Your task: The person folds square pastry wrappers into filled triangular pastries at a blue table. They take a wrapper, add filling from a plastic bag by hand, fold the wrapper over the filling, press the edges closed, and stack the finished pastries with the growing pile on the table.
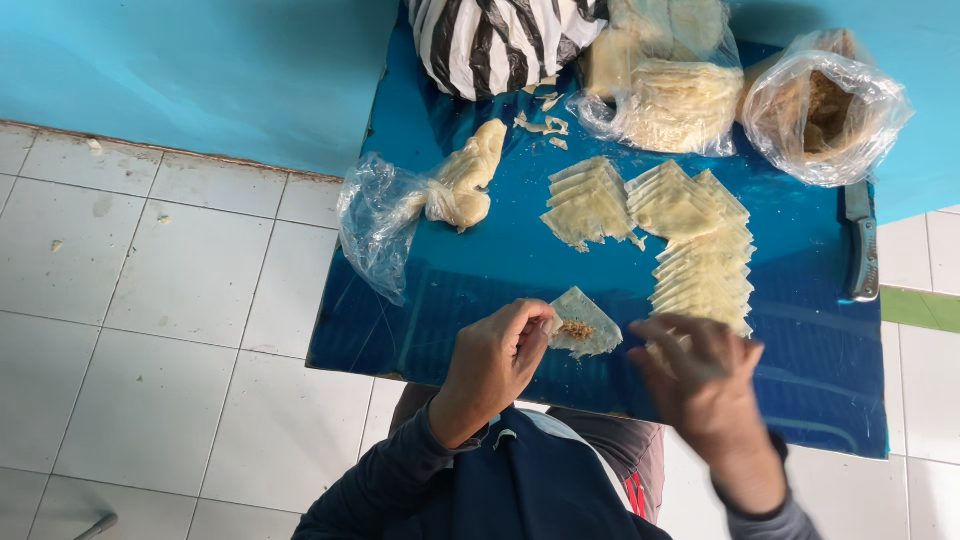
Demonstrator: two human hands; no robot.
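A white tiled floor fills the left and lower part of the view, meeting a turquoise wall along the top. Against that wall stands a glossy blue table, and everything worked on lies on it.

At the table's far edge, towards its left corner, sits a black-and-white striped bag. Beside it, in the middle of the far edge, is a clear bag of pale stacked sheets, and at the far right corner a second clear bag with brown filling. A crumpled clear plastic bag hangs over the left edge, with a lump of pale dough spilling from its mouth. Right of the table's middle lie fanned rows of cut wrapper sheets, running from the centre down towards the near edge. A knife lies along the right edge, its dark handle nearest the person.

At the near edge, the left hand pinches one folded wrapper between thumb and fingertips, closed on its left corner. The wrapper juts out to the right of that hand, just above the table's near edge, with a small dab of brown filling showing on it. The right hand is just to the right of the wrapper, blurred, over the near end of the sheet rows; whether its fingers grip anything cannot be told.
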